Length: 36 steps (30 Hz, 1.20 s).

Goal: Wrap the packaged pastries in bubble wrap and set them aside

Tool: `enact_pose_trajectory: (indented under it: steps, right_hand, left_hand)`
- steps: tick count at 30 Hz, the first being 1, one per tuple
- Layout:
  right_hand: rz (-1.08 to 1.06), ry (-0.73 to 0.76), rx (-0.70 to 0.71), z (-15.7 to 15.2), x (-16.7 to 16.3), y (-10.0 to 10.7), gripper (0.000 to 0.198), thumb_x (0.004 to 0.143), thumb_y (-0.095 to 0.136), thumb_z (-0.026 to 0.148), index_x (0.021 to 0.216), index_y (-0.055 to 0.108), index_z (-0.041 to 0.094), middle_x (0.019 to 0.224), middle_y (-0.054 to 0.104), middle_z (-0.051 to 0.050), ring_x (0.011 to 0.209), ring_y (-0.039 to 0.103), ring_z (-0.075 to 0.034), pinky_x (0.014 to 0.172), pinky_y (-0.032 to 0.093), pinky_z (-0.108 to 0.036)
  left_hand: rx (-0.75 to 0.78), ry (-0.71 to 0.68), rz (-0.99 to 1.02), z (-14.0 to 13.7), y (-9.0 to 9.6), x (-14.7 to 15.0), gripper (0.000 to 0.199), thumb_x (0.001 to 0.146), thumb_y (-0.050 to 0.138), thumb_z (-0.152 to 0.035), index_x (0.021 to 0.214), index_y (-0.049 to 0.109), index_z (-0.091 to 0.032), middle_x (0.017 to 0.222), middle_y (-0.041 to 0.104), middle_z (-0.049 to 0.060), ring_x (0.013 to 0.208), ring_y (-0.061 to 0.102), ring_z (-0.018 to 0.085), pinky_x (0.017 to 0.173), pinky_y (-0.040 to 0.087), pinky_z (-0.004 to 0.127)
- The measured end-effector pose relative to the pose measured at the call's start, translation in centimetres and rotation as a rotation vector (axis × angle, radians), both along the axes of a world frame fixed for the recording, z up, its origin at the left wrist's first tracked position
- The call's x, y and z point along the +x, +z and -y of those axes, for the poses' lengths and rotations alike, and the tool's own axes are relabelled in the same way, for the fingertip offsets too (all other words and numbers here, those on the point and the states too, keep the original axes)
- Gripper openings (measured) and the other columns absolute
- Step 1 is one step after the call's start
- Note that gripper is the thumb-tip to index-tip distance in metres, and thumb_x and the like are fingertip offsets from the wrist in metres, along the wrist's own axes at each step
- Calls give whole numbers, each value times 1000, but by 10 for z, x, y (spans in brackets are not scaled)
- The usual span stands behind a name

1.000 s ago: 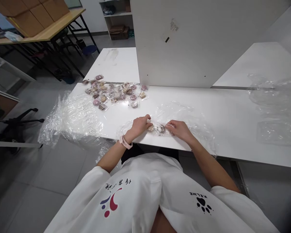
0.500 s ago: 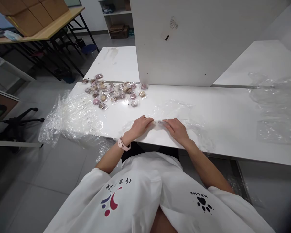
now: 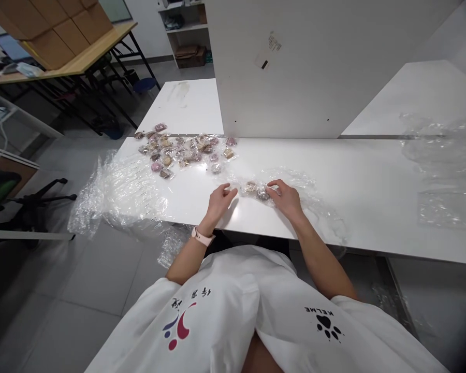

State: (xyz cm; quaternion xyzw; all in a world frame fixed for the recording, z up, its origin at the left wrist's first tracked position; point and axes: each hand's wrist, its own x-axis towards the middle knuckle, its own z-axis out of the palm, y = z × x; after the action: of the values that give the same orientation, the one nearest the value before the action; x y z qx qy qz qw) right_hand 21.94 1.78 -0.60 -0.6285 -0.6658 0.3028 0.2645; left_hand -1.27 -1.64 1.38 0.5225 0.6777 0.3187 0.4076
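Note:
My left hand (image 3: 219, 202) is just left of two small wrapped pieces, its thumb and fingers apart and nothing visibly held. One of these is a tan wrapped piece (image 3: 250, 187), and beside it sits a darker wrapped piece (image 3: 263, 194). My right hand (image 3: 286, 199) has its thumb and forefinger close together at the clear wrapper of the darker piece. Beneath and behind the right hand spreads a clear plastic sheet (image 3: 314, 199). Further left, several similar wrapped pieces (image 3: 190, 150) lie in a loose heap.
A white table (image 3: 373, 207) runs across in front of me, with a white upright panel (image 3: 275, 93) behind it. Crumpled clear plastic (image 3: 120, 191) hangs over the left end. More clear plastic (image 3: 450, 171) lies at right. Cardboard boxes (image 3: 62, 31) stand on a wooden desk (image 3: 85, 57).
My left hand has drawn back slightly from the middle and its fingers have parted. Two wrapped pieces now show between my hands. The view has shifted slightly.

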Motion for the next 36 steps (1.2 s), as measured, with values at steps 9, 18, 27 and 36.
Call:
enact_pose_trajectory:
  steps: [9, 18, 27, 36]
  right_hand:
    - [134, -29, 43, 3, -4, -7, 30, 93, 46, 38, 102, 71, 23, 76, 70, -5, 71, 62, -22, 63, 38, -30]
    - [167, 125, 227, 49, 10, -15, 26, 94, 41, 28, 95, 65, 17, 95, 69, -13, 92, 62, -28, 83, 49, -41]
    - [421, -526, 532, 155, 83, -19, 65, 88, 60, 56, 138, 51, 15, 135, 53, -23, 125, 49, -39, 99, 38, -59]
    - [-146, 16, -141, 100, 100, 82, 41, 92, 52, 59, 77, 62, 22, 78, 66, -4, 73, 58, -19, 65, 44, -30]
  left_hand:
    - [500, -366, -88, -27, -11, 62, 49, 96, 53, -33, 143, 45, -23, 160, 35, 14, 149, 32, 29, 118, 35, 52]
    - [745, -793, -414, -21, -33, 82, 47, 96, 35, -6, 138, 52, -19, 151, 50, 9, 150, 31, 21, 119, 39, 50]
    - [765, -931, -601, -3, -50, 100, 38, 96, 40, -6, 124, 64, -12, 142, 59, 10, 148, 35, 23, 125, 28, 54]
    - [838, -888, -548, -12, -49, 99, 34, 97, 40, -4, 102, 71, -15, 131, 68, 8, 139, 48, 19, 124, 30, 48]
